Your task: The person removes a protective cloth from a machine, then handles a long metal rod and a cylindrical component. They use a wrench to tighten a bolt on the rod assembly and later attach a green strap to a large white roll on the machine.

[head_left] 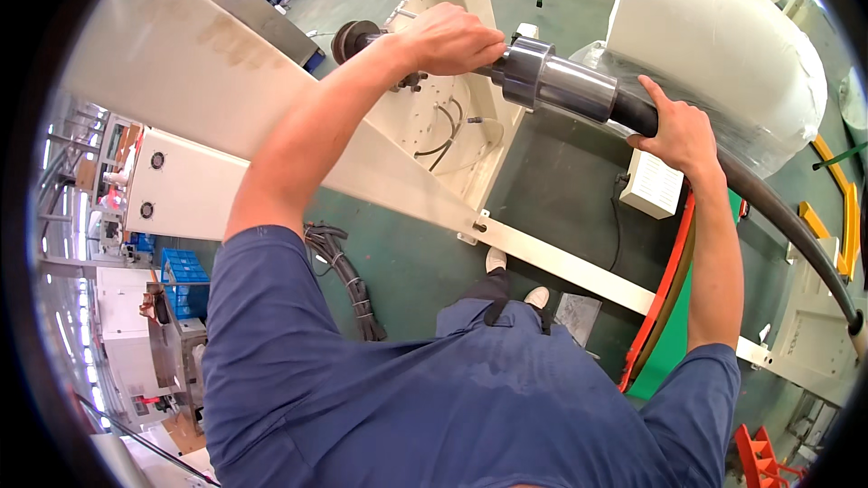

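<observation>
A long black shaft (778, 217) runs from a dark disc (351, 36) at the top, through a shiny grey sleeve (556, 79), down to the right edge. My left hand (452, 38) is closed around the shaft just left of the sleeve, close to the cream machine's round plate (434, 122). My right hand (680, 134) grips the black shaft just right of the sleeve, thumb on top. Right behind it lies a large white roll (714, 36) wrapped in clear plastic.
A cream machine beam (208, 81) slants across below my arms. On the green floor are a bundle of black corrugated cables (351, 282), a white box (653, 183), an orange hose (665, 294), yellow rails (845, 221) and blue crates (185, 278).
</observation>
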